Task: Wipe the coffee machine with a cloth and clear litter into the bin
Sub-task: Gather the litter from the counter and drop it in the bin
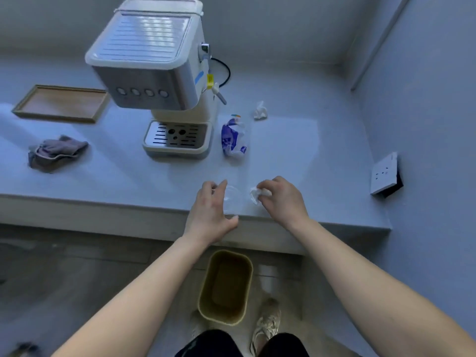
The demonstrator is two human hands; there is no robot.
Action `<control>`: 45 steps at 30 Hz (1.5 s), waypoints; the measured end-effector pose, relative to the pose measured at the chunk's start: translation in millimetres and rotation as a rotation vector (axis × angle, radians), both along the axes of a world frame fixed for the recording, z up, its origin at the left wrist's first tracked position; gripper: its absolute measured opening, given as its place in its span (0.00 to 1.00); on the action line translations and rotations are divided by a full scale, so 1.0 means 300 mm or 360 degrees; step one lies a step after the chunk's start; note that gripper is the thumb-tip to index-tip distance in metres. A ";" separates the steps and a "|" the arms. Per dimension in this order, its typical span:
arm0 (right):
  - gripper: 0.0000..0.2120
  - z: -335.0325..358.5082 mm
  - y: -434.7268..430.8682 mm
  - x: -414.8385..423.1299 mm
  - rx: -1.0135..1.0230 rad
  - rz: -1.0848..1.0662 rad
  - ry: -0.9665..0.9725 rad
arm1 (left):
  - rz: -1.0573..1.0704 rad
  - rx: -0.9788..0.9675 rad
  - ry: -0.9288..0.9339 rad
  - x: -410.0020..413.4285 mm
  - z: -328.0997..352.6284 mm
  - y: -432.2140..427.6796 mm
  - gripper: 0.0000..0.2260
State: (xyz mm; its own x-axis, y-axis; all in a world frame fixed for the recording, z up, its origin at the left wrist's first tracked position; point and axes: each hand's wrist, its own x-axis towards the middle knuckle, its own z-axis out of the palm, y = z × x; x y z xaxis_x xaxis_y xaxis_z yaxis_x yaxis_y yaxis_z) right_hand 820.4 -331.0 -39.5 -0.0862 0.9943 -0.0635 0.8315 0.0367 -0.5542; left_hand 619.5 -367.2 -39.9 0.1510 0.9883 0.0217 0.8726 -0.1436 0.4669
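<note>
Right hand point(279, 199) pinching crumpled white tissue point(258, 194) near desk point(103, 181) front edge. Left hand point(212, 210) curled around clear plastic cup point(233, 199) (barely visible). Blue-white wrapper point(234, 136) and second tissue wad point(260, 110) lie beyond, right of coffee machine point(157, 73). Grey cloth point(56, 153) bunched far left, near wooden tray point(61, 103). Bin point(226, 287) on floor below hands.

Kitchenette, coffee machine point(154, 73), counter point(296, 155), bin point(226, 287)
</note>
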 end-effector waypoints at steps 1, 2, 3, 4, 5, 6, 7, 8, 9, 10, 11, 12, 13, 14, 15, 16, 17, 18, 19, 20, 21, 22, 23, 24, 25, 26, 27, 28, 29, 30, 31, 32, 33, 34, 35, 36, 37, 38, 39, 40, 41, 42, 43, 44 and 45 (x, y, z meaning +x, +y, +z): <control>0.10 -0.004 -0.018 -0.021 0.0000 0.0011 0.0013 | 0.0022 0.0004 -0.0013 -0.023 -0.005 -0.026 0.40; 0.10 -0.008 -0.037 -0.042 0.0002 0.0024 0.0025 | 0.0051 0.0000 -0.0030 -0.044 -0.011 -0.054 0.40; 0.10 -0.010 -0.056 -0.060 0.0002 0.0036 0.0040 | 0.0077 -0.0009 -0.0045 -0.062 -0.016 -0.080 0.40; 0.10 -0.012 -0.075 -0.080 -0.0004 0.0052 0.0059 | 0.0104 -0.0018 -0.0057 -0.079 -0.024 -0.108 0.40; 0.10 -0.015 -0.092 -0.097 -0.0010 0.0068 0.0079 | 0.0129 -0.0024 -0.0067 -0.094 -0.033 -0.134 0.40; 0.09 -0.020 -0.110 -0.113 -0.0017 0.0084 0.0099 | 0.0151 -0.0033 -0.0076 -0.107 -0.046 -0.159 0.40; 0.09 -0.032 -0.133 -0.132 -0.0029 0.0105 0.0117 | 0.0175 -0.0050 -0.0090 -0.122 -0.062 -0.185 0.40; 0.09 -0.048 -0.156 -0.152 -0.0038 0.0133 0.0132 | 0.0202 -0.0076 -0.0108 -0.136 -0.079 -0.211 0.40; 0.09 -0.067 -0.180 -0.172 -0.0047 0.0168 0.0143 | 0.0235 -0.0111 -0.0128 -0.151 -0.100 -0.234 0.39; 0.10 -0.088 -0.202 -0.191 -0.0062 0.0205 0.0155 | 0.0276 -0.0154 -0.0146 -0.166 -0.126 -0.255 0.39; 0.10 -0.112 -0.224 -0.209 -0.0084 0.0236 0.0167 | 0.0316 -0.0203 -0.0155 -0.181 -0.154 -0.277 0.39; 0.11 -0.138 -0.242 -0.224 -0.0110 0.0259 0.0174 | 0.0349 -0.0255 -0.0150 -0.194 -0.183 -0.297 0.39; 0.11 -0.170 -0.256 -0.237 -0.0139 0.0276 0.0173 | 0.0378 -0.0309 -0.0133 -0.206 -0.214 -0.315 0.39; 0.11 -0.206 -0.268 -0.247 -0.0174 0.0288 0.0163 | 0.0406 -0.0367 -0.0109 -0.216 -0.249 -0.336 0.39; 0.11 -0.243 -0.278 -0.255 -0.0215 0.0293 0.0145 | 0.0432 -0.0426 -0.0085 -0.224 -0.285 -0.357 0.40; 0.12 -0.279 -0.286 -0.261 -0.0261 0.0293 0.0120 | 0.0453 -0.0482 -0.0067 -0.230 -0.323 -0.376 0.40; 0.13 -0.317 -0.294 -0.266 -0.0316 0.0290 0.0094 | 0.0471 -0.0537 -0.0052 -0.234 -0.362 -0.395 0.40; 0.13 -0.360 -0.301 -0.269 -0.0380 0.0284 0.0069 | 0.0488 -0.0594 -0.0037 -0.236 -0.401 -0.410 0.40; 0.13 -0.406 -0.311 -0.270 -0.0448 0.0277 0.0045 | 0.0503 -0.0657 -0.0027 -0.237 -0.441 -0.425 0.41; 0.14 -0.454 -0.321 -0.271 -0.0519 0.0267 0.0020 | 0.0512 -0.0717 -0.0022 -0.237 -0.484 -0.441 0.41; 0.14 -0.503 -0.327 -0.270 -0.0593 0.0262 -0.0004 | 0.0517 -0.0768 -0.0025 -0.237 -0.528 -0.454 0.41; 0.13 -0.552 -0.335 -0.269 -0.0673 0.0266 -0.0023 | 0.0526 -0.0818 -0.0030 -0.234 -0.571 -0.468 0.41; 0.11 -0.603 -0.342 -0.268 -0.0747 0.0272 -0.0033 | 0.0538 -0.0863 -0.0026 -0.231 -0.614 -0.479 0.40; 0.09 -0.653 -0.349 -0.268 -0.0793 0.0281 -0.0028 | 0.0546 -0.0903 -0.0012 -0.228 -0.657 -0.487 0.39; 0.08 -0.700 -0.356 -0.268 -0.0826 0.0286 -0.0024 | 0.0547 -0.0946 0.0011 -0.224 -0.701 -0.496 0.38; 0.08 -0.748 -0.363 -0.269 -0.0857 0.0277 -0.0033 | 0.0540 -0.0983 0.0035 -0.220 -0.747 -0.505 0.36; 0.08 -0.797 -0.368 -0.272 -0.0891 0.0261 -0.0059 | 0.0527 -0.1005 0.0056 -0.216 -0.794 -0.511 0.35; 0.09 -0.847 -0.372 -0.275 -0.0931 0.0255 -0.0092 | 0.0513 -0.1021 0.0074 -0.213 -0.841 -0.517 0.33; 0.10 -0.896 -0.375 -0.278 -0.0971 0.0255 -0.0121 | 0.0502 -0.1034 0.0084 -0.210 -0.886 -0.523 0.32; 0.10 -0.946 -0.376 -0.282 -0.1007 0.0262 -0.0146 | 0.0495 -0.1045 0.0089 -0.207 -0.931 -0.528 0.32; 0.10 -0.991 -0.379 -0.286 -0.1036 0.0273 -0.0175 | 0.0490 -0.1054 0.0094 -0.204 -0.974 -0.534 0.33; 0.11 -1.032 -0.383 -0.289 -0.1053 0.0283 -0.0210 | 0.0486 -0.1062 0.0096 -0.200 -1.013 -0.539 0.34; 0.11 -1.070 -0.387 -0.289 -0.1055 0.0289 -0.0246 | 0.0477 -0.1066 0.0096 -0.194 -1.049 -0.542 0.34; 0.11 -1.107 -0.391 -0.287 -0.1047 0.0294 -0.0274 | 0.0460 -0.1070 0.0096 -0.187 -1.084 -0.545 0.34; 0.12 -1.141 -0.394 -0.284 -0.1039 0.0295 -0.0294 | 0.0435 -0.1071 0.0099 -0.180 -1.118 -0.547 0.34; 0.12 -1.174 -0.397 -0.281 -0.1033 0.0287 -0.0313 | 0.0406 -0.1070 0.0101 -0.173 -1.149 -0.547 0.34; 0.13 -1.205 -0.399 -0.278 -0.1033 0.0269 -0.0330 | 0.0383 -0.1068 0.0100 -0.166 -1.179 -0.548 0.34; 0.13 -1.233 -0.401 -0.275 -0.1036 0.0253 -0.0337 | 0.0369 -0.1065 0.0099 -0.161 -1.206 -0.548 0.34; 0.13 -1.257 -0.403 -0.272 -0.1041 0.0249 -0.0339 | 0.0361 -0.1061 0.0104 -0.155 -1.230 -0.549 0.34; 0.13 -1.279 -0.404 -0.269 -0.1045 0.0256 -0.0342 | 0.0356 -0.1053 0.0116 -0.149 -1.252 -0.548 0.35; 0.13 -1.298 -0.406 -0.268 -0.1051 0.0268 -0.0345 | 0.0350 -0.1047 0.0130 -0.143 -1.271 -0.547 0.35; 0.14 -1.314 -0.407 -0.266 -0.1061 0.0277 -0.0340 | 0.0343 -0.1044 0.0136 -0.137 -1.287 -0.544 0.36; 0.15 -1.326 -0.408 -0.267 -0.1067 0.0276 -0.0323 | 0.0334 -0.1043 0.0135 -0.132 -1.302 -0.542 0.37; 0.17 -1.337 -0.408 -0.268 -0.1065 0.0259 -0.0297 | 0.0317 -0.1043 0.0132 -0.128 -1.316 -0.539 0.38; 0.18 -1.346 -0.407 -0.270 -0.1060 0.0235 -0.0273 | 0.0297 -0.1043 0.0134 -0.125 -1.329 -0.537 0.39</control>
